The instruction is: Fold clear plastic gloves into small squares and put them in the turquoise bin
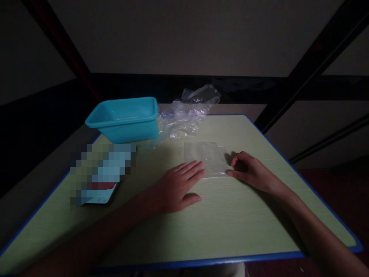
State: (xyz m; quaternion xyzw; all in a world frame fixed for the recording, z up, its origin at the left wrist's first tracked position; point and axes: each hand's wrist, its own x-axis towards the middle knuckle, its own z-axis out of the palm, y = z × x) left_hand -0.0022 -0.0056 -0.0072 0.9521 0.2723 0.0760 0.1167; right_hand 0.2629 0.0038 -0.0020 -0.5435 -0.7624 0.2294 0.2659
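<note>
A clear, flat plastic bag [206, 156] lies on the table in front of me. My left hand [180, 186] rests palm down with its fingers stretched out, their tips over the bag's lower left part. At the bag's lower right corner is my right hand [250, 171]; its thumb tip touches or nearly touches the edge. The fingers of that hand are curved above the tabletop, with a gap between them and the thumb.
A turquoise plastic basket [129, 132] stands at the back left. Beside it, crumpled clear plastic bags [193, 109] lie along the far edge. A phone [100, 196], partly pixelated, is at the left. The pale table [230, 227] has a blue rim, with a wall behind.
</note>
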